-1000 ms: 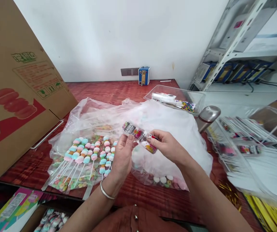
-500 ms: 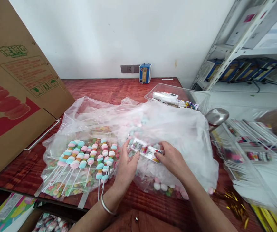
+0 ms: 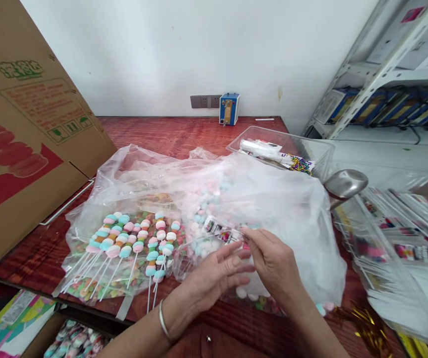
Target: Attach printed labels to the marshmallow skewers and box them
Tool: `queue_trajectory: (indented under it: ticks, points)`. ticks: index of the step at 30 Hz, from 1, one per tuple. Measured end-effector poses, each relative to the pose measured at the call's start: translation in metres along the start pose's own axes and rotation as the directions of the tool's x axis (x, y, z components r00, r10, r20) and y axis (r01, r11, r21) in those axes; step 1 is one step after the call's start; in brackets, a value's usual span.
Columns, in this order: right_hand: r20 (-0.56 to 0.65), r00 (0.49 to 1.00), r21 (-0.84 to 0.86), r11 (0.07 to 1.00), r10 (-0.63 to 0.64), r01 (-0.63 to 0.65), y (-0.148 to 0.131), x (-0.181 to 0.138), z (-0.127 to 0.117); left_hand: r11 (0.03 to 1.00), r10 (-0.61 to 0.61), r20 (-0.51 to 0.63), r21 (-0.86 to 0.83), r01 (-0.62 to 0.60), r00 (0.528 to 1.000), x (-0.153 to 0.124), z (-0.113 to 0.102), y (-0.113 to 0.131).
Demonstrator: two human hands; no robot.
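Observation:
My right hand [image 3: 275, 261] pinches one end of a small printed clear plastic wrapper [image 3: 217, 229]. My left hand [image 3: 217, 276], with a silver bangle at its wrist, is open with fingers stretched toward the right hand, just below the wrapper. Whether it touches the wrapper's lower edge I cannot tell. Both hands are over a large cloudy plastic bag [image 3: 281, 199] of pastel marshmallows [image 3: 202, 211]. To the left, several marshmallow skewers [image 3: 124, 236] with white sticks lie on another clear bag [image 3: 150, 204] of coloured ring-shaped sweets.
A cardboard box [image 3: 31, 124] stands at the left. Behind the bags is a clear tray [image 3: 255, 130] of packaging, beside a metal scoop [image 3: 346, 183]. At right, a clear bin [image 3: 376, 238] holds white sticks. A blue device [image 3: 229, 109] stands by the wall; gold ties [image 3: 371, 328] lie front right.
My left hand has let go of the wrapper's left end and moved down and right, fingers spreading. My right hand keeps its pinch and has turned slightly. The view has shifted a little.

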State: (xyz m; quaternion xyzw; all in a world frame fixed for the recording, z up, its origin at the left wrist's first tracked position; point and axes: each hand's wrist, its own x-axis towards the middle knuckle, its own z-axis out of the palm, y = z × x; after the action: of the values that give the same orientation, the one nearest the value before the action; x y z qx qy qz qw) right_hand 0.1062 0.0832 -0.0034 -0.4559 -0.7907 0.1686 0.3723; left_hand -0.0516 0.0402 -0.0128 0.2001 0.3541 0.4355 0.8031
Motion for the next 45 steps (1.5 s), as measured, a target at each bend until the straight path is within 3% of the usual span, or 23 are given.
queue_trajectory:
  ticks: [3,7,10,12,16,19,22,24,25,27,30,32,36,39,42,45]
  points:
    - [0.105,0.991,0.251,0.962,0.088,-0.112,-0.010,0.006,-0.014,0.935,0.170,-0.018,-0.312,-0.167,0.985,0.016,0.001,0.002]
    - [0.169,0.917,0.475,0.785,0.361,-0.397,-0.010,0.006,-0.017,0.922,0.243,-0.189,-0.261,-0.287,0.952,0.026,0.007,0.006]
    - [0.163,0.864,0.609,0.641,0.476,-0.468,-0.009,-0.002,-0.007,0.928,0.243,-0.317,-0.198,-0.315,0.917,0.023,0.016,0.007]
    - [0.110,0.864,0.575,0.677,0.492,-0.459,-0.012,-0.007,-0.001,0.931,0.254,-0.353,-0.164,-0.327,0.900,0.021,0.021,0.007]
    - [-0.094,0.919,0.309,0.888,0.384,-0.340,-0.021,-0.013,0.004,0.936,0.297,-0.391,-0.060,-0.346,0.871,0.018,0.022,0.006]
    - [-0.152,0.918,0.272,0.908,0.367,-0.318,-0.025,-0.012,0.005,0.907,0.357,-0.417,-0.058,-0.416,0.836,0.019,0.019,0.006]
    - [-0.004,0.859,0.572,0.706,0.512,-0.418,-0.026,-0.012,0.007,0.866,0.429,-0.427,-0.058,-0.497,0.796,0.020,0.018,0.004]
    - [0.122,0.834,0.711,0.539,0.538,-0.452,-0.026,-0.012,0.010,0.851,0.466,-0.416,-0.032,-0.524,0.781,0.020,0.017,0.003]
    - [0.149,0.833,0.735,0.504,0.533,-0.454,-0.025,-0.012,0.011,0.849,0.474,-0.409,-0.021,-0.528,0.780,0.019,0.017,0.003]
    - [0.149,0.853,0.707,0.548,0.500,-0.446,-0.025,-0.013,0.010,0.865,0.459,-0.374,-0.019,-0.501,0.806,0.016,0.015,0.003]
    - [0.111,0.914,0.526,0.757,0.391,-0.388,-0.026,-0.013,0.003,0.925,0.341,-0.254,-0.080,-0.371,0.905,0.012,0.010,0.004]
    - [0.072,0.943,0.376,0.867,0.325,-0.327,-0.029,-0.013,-0.002,0.938,0.284,-0.200,-0.145,-0.315,0.938,0.011,0.006,0.006]
    - [-0.138,0.963,0.265,0.946,0.230,-0.188,-0.038,-0.014,-0.006,0.872,0.269,-0.227,-0.354,-0.337,0.936,0.015,-0.003,0.006]
    - [-0.281,0.955,0.206,0.978,0.089,-0.031,-0.044,-0.016,-0.005,0.830,0.282,-0.233,-0.427,-0.358,0.931,0.018,-0.006,0.006]
    - [-0.278,0.960,0.141,0.988,-0.024,0.065,-0.050,-0.018,-0.003,0.820,0.281,-0.272,-0.430,-0.378,0.920,0.018,-0.006,0.007]
    - [-0.179,0.984,0.165,0.985,-0.015,0.045,-0.053,-0.017,0.002,0.833,0.289,-0.274,-0.401,-0.382,0.918,0.014,-0.003,0.008]
